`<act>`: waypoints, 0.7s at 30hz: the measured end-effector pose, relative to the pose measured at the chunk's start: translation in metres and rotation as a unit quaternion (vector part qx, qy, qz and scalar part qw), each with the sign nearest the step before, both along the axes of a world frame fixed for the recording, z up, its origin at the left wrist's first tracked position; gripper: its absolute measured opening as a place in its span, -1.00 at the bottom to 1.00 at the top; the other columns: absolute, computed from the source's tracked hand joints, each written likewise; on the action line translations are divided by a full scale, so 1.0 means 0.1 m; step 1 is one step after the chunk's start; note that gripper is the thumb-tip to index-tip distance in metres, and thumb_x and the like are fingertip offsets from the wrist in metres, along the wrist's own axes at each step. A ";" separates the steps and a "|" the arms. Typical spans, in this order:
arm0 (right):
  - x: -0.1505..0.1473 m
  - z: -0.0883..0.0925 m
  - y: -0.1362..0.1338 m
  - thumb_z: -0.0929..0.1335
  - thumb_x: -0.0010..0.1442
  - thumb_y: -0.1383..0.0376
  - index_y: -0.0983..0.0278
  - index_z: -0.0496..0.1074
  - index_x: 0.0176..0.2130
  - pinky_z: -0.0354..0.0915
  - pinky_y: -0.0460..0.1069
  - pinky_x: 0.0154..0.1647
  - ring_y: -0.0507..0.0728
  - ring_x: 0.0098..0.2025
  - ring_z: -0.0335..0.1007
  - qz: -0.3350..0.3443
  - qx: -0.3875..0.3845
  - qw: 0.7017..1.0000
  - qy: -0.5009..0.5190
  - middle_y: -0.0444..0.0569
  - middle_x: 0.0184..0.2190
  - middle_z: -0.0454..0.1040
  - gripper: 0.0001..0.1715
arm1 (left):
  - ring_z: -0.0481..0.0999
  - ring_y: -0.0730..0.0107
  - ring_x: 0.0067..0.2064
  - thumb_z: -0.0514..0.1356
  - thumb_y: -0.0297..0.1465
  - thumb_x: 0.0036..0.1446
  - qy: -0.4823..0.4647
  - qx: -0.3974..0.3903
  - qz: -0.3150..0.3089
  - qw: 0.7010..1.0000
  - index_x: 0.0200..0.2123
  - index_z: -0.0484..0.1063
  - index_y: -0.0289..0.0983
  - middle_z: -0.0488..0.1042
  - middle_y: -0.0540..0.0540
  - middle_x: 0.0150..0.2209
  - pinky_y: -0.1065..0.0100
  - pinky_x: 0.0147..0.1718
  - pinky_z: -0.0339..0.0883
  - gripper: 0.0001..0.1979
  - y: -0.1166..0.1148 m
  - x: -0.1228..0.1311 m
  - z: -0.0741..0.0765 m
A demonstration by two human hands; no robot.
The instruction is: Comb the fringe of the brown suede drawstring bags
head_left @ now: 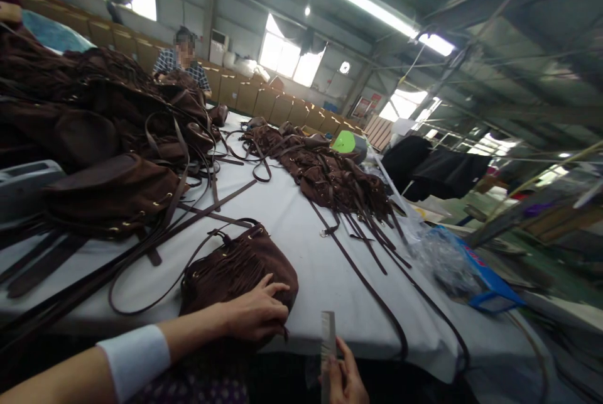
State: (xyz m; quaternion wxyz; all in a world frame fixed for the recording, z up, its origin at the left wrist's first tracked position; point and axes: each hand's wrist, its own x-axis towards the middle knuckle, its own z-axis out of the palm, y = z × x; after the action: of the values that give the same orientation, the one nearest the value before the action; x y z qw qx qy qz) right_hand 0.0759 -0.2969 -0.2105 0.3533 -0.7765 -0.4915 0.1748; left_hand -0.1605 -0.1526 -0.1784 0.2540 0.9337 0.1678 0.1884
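Note:
A dark brown fringed bag lies at the table's near edge, its thin strap looping out to the left. My left hand rests on the bag's near right side, fingers spread over the surface beside the fringe. My right hand is closed around a pale comb, held upright just off the table edge, apart from the bag. The comb's lower part is partly hidden by my fingers.
A big heap of brown bags covers the left side of the white-covered table. Another pile of bags has straps hanging toward me. A blue box with clear plastic sits right. A person is at the far side.

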 end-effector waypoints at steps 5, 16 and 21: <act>-0.36 0.30 0.31 0.09 0.26 -0.09 0.37 0.27 0.16 0.37 -0.07 -0.43 0.13 -0.52 0.45 0.108 0.002 0.994 0.007 -0.07 -0.54 0.51 -0.25 | 0.40 0.35 -0.08 0.19 -0.32 0.14 -0.166 -0.030 0.111 0.979 -0.38 0.39 -0.23 0.44 -0.04 -0.25 0.03 0.21 -0.14 -0.89 -0.07 -0.11 -0.14; -1.06 0.62 0.84 0.16 0.14 0.50 0.18 0.24 0.21 0.34 -0.03 -0.16 0.17 -0.19 0.51 0.253 -0.146 0.922 -0.256 0.09 -0.23 0.58 -0.34 | 0.33 0.39 -0.32 0.13 -0.29 0.19 -0.323 -0.159 0.219 0.907 -0.48 0.38 -0.28 0.31 -0.04 -0.42 0.35 -0.29 0.25 -0.76 -0.12 -0.18 -0.27; -1.06 0.55 0.70 0.14 0.22 0.40 0.19 0.35 0.12 0.30 0.00 0.03 0.15 0.02 0.42 0.355 -0.105 0.925 -0.082 0.00 0.01 0.48 -0.48 | 0.38 0.41 -0.32 -0.05 -0.24 0.30 -0.369 -0.251 0.284 0.849 -0.42 0.37 -0.29 0.39 -0.04 -0.41 0.36 -0.26 0.26 -0.65 0.05 -0.27 -0.27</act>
State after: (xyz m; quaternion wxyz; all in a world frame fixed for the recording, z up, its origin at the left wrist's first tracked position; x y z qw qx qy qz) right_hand -0.0301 -0.2265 -0.1556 0.1428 -0.5959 -0.7409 0.2751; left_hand -0.1873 -0.1474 -0.2049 0.4580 0.6114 0.3610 0.5349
